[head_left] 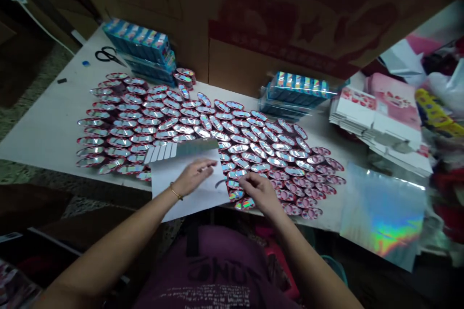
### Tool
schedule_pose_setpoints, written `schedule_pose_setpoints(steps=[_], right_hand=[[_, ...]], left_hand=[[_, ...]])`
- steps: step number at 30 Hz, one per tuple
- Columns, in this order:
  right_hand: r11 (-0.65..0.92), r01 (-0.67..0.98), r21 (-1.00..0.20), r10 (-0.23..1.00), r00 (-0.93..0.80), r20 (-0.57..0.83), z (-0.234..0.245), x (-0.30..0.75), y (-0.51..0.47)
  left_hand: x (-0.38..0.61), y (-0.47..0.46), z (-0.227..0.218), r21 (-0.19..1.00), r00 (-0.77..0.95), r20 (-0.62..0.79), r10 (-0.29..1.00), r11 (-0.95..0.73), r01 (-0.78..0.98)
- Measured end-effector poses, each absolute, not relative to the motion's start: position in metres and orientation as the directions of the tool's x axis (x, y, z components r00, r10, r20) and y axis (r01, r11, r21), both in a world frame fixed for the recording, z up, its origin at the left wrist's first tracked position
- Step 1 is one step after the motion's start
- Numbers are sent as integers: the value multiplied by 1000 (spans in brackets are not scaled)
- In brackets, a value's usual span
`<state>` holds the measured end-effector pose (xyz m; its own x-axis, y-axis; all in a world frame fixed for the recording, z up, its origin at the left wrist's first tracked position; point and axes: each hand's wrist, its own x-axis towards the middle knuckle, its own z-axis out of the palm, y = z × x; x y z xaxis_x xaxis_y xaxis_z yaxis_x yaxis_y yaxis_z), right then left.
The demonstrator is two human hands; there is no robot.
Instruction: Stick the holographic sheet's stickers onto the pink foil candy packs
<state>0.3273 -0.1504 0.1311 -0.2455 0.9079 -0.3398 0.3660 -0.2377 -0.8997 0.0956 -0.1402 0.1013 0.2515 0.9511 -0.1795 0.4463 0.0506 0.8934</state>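
Observation:
A white backing sheet (188,198) lies over part of the oval pieces, its far edge folded back to show silvery oval stickers (164,152). On top of it is my left hand (195,176), a bracelet at its wrist, fingers loosely stretched to the right and holding nothing I can see. My right hand (259,190) is just right of the sheet, above the near oval pieces. Its fingers are bent together; anything between them is too small to make out. A dark curved mark (220,183) shows near the sheet's right edge. Rows of red-rimmed oval pieces with shiny tops (188,120) surround the sheet.
Blue boxes in clear wrap stand at back left (141,50) and back right (297,91). Black scissors (107,54) lie far left. A large carton (239,67) rises behind. Flat pink-and-white cartons (384,111) and a holographic sheet (382,212) are at right.

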Motion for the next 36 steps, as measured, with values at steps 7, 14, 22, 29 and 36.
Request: schedule_pose_setpoints(steps=[7, 14, 22, 29, 36], right_hand=[[-454, 256, -853, 854, -149, -499, 102, 413, -167], [-462, 294, -837, 845, -142, -516, 63, 461, -179], [-389, 384, -837, 833, -241, -498, 49, 469, -175], [-451, 227, -863, 797, -333, -504, 71, 468, -173], [-538, 211, -816, 767, -279, -578, 55, 470, -172]], left_hand=[[215, -172, 81, 893, 202, -446, 872, 421, 157], [268, -186, 41, 860, 92, -510, 856, 504, 80], [284, -197, 33, 818, -140, -551, 823, 566, 105], [287, -199, 45, 690, -68, -723, 688, 712, -130], [291, -199, 40, 760, -118, -650, 750, 643, -96]])
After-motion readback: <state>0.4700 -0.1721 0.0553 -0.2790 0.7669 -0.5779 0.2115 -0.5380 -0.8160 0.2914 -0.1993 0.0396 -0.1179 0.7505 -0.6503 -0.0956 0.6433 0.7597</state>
